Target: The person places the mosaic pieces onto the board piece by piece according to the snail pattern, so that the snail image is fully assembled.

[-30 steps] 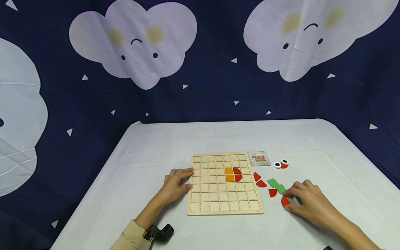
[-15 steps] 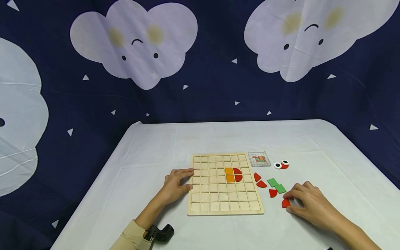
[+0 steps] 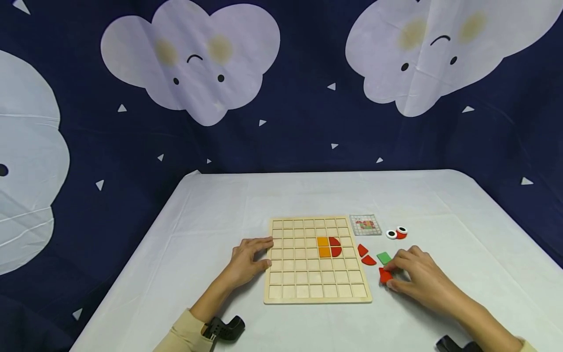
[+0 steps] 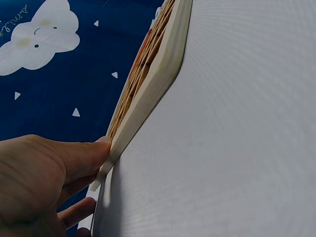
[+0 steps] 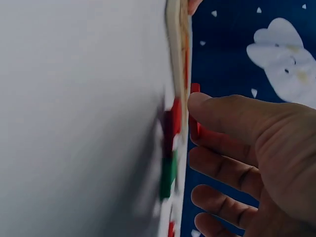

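My left hand (image 3: 248, 261) touches the left edge of a wooden grid board (image 3: 301, 276) with its thumb and fingers; the left wrist view has the thumb on the board's rim (image 4: 148, 84). Two orange squares (image 3: 323, 247) and two red quarter-circles (image 3: 336, 247) lie in the board's cells. My right hand (image 3: 424, 281) pinches a red piece (image 5: 195, 127) between thumb and index finger, raised off the table. It hangs over another red quarter-circle, partly covered. A green square (image 3: 384, 258) lies by the fingertips.
Two loose red quarter-circles (image 3: 366, 256) lie right of the board. A small pattern card (image 3: 365, 225) sits at its upper right corner. Farther right are two white eye discs (image 3: 391, 234), one overlapping a red piece (image 3: 400, 235). A dark cloud-print cloth (image 3: 303, 98) hangs behind the table.
My right hand has picked up the nearest red quarter-circle and carried it left and away from me, over the other pieces. One green square is now hidden behind it. The left hand stays put.
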`<state>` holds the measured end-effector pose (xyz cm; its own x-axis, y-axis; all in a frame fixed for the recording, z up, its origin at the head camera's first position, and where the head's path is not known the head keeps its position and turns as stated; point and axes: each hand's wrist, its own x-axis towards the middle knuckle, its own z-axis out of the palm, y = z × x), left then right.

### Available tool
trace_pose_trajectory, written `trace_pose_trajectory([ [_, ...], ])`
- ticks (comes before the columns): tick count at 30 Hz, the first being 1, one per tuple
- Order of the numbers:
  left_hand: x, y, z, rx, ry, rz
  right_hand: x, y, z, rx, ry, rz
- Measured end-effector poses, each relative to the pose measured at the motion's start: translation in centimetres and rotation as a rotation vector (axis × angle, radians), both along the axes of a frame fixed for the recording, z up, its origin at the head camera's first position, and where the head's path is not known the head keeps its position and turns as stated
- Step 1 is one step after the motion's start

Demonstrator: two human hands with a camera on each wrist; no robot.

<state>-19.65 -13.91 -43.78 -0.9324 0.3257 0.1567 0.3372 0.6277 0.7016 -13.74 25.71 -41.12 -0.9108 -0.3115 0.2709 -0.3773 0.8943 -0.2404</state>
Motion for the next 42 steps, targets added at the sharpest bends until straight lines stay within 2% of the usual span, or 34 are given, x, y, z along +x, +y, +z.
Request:
trace_pose_trajectory([
  [8,0.0,-0.1,0.1,0.002,0.002,-0.006,-3.4,-4.4,1.2,-0.08,0.013,0.102],
  [15,0.0,0.0,0.1,-0.004,0.002,-0.009,-6.3,-7.9,1.6,-0.09,0.003,0.144],
  [19,0.0,0.0,0.1,-0.006,-0.004,0.0,-7.4,-9.3,1.6,-0.112,-0.026,0.156],
  [25,0.0,0.1,0.2,0.005,-0.026,0.013,-8.7,-10.8,1.3,-0.115,-0.023,0.191],
  [32,0.1,0.1,0.2,0.01,-0.017,0.017,-9.9,-12.2,1.1,-0.084,-0.121,0.176],
  [42,0.1,0.2,0.2,0.011,-0.017,0.021,-10.5,-12.9,0.8,-0.044,-0.18,0.175],
])
